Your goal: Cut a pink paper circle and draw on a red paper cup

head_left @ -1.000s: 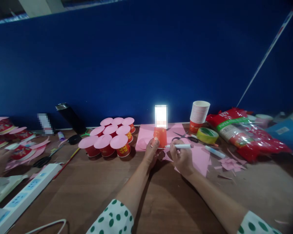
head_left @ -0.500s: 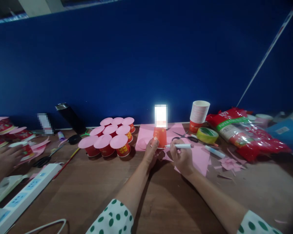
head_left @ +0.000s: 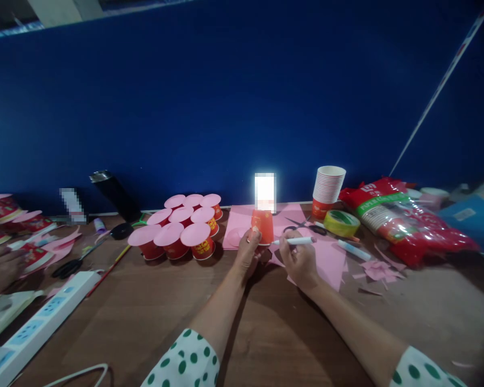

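My left hand (head_left: 250,248) is closed around an orange-red paper cup (head_left: 263,227), its thumb against the cup's side. In my right hand (head_left: 299,259) a white marker (head_left: 300,241) is pinched, its tip pointing left at the cup's lower edge. I cannot tell whether the tip touches the cup. Behind both hands lie pink paper sheets (head_left: 334,260) and scissors (head_left: 297,221). To the left stand several red cups topped with pink paper discs (head_left: 196,234).
At the right are a stack of paper cups (head_left: 328,185), yellow tape (head_left: 342,223), another marker (head_left: 354,250), paper scraps (head_left: 378,270) and a red package (head_left: 403,215). At the left are a black bottle (head_left: 116,194), a power strip (head_left: 44,317) and another person's hand (head_left: 2,269).
My hands, the cup and the marker hold nearly the same position. At the left, the other person's hand has moved down and left, and the cup near it sits lower.
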{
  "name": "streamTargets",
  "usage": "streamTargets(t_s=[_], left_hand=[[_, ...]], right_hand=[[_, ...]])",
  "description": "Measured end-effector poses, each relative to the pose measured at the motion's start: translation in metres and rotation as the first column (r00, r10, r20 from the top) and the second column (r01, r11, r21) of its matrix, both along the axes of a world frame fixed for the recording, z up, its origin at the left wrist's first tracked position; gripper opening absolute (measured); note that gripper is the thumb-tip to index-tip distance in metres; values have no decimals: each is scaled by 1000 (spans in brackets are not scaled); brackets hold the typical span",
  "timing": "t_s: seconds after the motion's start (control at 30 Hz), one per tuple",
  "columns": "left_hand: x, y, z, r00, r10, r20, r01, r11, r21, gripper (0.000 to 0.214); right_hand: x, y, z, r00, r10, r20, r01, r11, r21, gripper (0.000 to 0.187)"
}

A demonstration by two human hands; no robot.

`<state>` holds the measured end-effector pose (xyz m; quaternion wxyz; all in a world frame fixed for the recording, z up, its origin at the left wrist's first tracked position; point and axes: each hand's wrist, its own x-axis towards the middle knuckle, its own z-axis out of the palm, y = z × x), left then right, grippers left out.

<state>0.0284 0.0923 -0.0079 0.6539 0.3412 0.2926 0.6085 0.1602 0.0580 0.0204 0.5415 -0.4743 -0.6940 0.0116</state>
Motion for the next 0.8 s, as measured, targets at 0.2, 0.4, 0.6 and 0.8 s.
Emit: streamTargets(t_s=[0.2,0.4,0.6,0.8], left_hand=[[-1,0,-4,1000,-19,15,19,1000,10,43],[0,0,-2,999,-46,2,46,999,29,48],[1,-2,2,999,-49,0,49,998,43,53],[1,-1,0,998,-67,22,66,996,54,49]], right_hand=[[-1,-1,0,1000,-16,2,16,1000,6,23],[1,0,1,999,-32,-16,32,999,12,20],[2,1,1,998,-57,-9,57,998,40,21],[3,1,1,999,-43,-19,44,998,54,20]])
